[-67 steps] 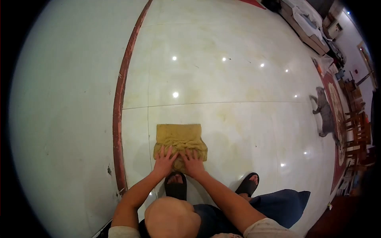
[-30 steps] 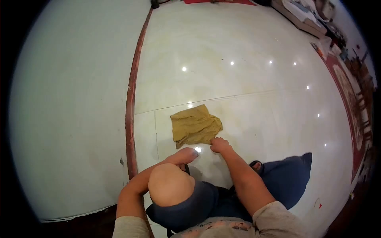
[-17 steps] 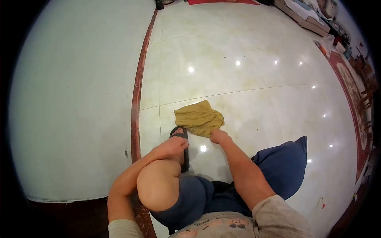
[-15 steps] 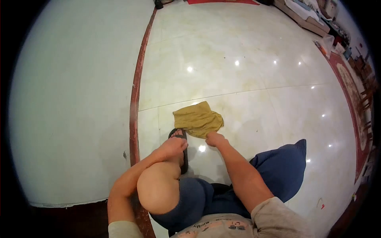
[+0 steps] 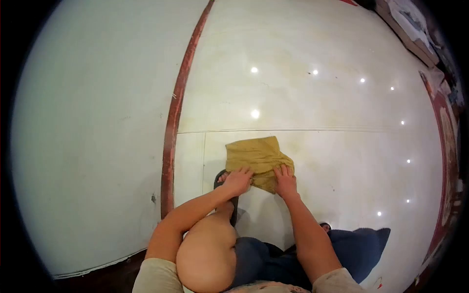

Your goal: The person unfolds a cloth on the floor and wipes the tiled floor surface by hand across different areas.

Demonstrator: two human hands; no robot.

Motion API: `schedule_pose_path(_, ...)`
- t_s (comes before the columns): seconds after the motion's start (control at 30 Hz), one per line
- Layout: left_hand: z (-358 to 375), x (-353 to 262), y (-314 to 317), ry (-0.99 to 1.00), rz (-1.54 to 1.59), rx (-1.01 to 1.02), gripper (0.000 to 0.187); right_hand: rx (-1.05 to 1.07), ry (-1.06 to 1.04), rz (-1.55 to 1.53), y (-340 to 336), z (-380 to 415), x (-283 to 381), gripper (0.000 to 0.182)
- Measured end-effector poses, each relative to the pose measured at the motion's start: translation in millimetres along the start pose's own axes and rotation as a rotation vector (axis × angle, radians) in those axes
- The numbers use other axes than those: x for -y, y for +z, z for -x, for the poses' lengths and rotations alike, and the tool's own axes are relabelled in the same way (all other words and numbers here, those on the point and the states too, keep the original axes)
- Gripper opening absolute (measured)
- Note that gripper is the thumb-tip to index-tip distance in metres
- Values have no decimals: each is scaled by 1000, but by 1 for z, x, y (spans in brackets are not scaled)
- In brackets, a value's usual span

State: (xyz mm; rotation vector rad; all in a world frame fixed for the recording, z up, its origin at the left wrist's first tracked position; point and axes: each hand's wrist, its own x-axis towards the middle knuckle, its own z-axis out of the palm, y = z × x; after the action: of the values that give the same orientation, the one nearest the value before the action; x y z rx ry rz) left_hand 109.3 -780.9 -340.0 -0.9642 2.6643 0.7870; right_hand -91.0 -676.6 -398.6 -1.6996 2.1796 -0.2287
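A mustard-yellow cloth point(image 5: 252, 152) lies spread and wrinkled on the pale tiled floor in front of me. My left hand point(image 5: 238, 181) rests at its near left edge, fingers stretched out over the fabric. On the near right part, my right hand point(image 5: 285, 180) lies with its fingers spread flat on the cloth. Between the two hands, a corner of the fabric points back towards me. Beside my left hand, a foot in a dark sandal point(image 5: 219, 181) is partly covered by that hand and forearm.
A white wall point(image 5: 93, 122) with a dark red skirting strip point(image 5: 171, 146) runs along the left. Glossy floor tiles point(image 5: 312, 107) reflect several ceiling lights. A patterned red border point(image 5: 439, 132) lies at the right, and a beige piece of furniture point(image 5: 408, 36) stands at the far right.
My left hand has moved forward from near my shin onto the cloth's edge. My right hand has gone from a closed grip at the near edge to fingers spread on the cloth.
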Motion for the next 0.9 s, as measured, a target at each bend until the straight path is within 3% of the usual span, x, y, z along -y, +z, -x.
schedule_pose_path(0.13, -33, 21, 19, 31, -135, 55, 56, 48, 46, -51, 2, -11, 5, 59)
schedule_pose_path(0.33, -49, 23, 12, 35, -375, 213, 61, 40, 70, -67, -12, -6, 22, 60)
schedule_pose_path(0.57, -46, 82, 8, -3, -305, 107, 61, 121, 9, 3, 9, -18, 59, 61)
schedule_pose_path(0.63, -34, 115, 9, -50, -354, 40, 62, 160, -89, -48, 13, -34, 78, 57)
schedule_pose_path(0.7, -14, 147, 7, -168, -280, -66, 60, 225, -192, -97, 15, -56, 102, 53)
schedule_pose_path(0.77, 14, 162, -8, -412, -184, -60, 60, 322, -304, -146, 15, -75, 128, 49)
schedule_pose_path(0.9, 85, 204, 1, -680, -14, -86, 65, 426, -487, -59, 43, -97, 183, 46)
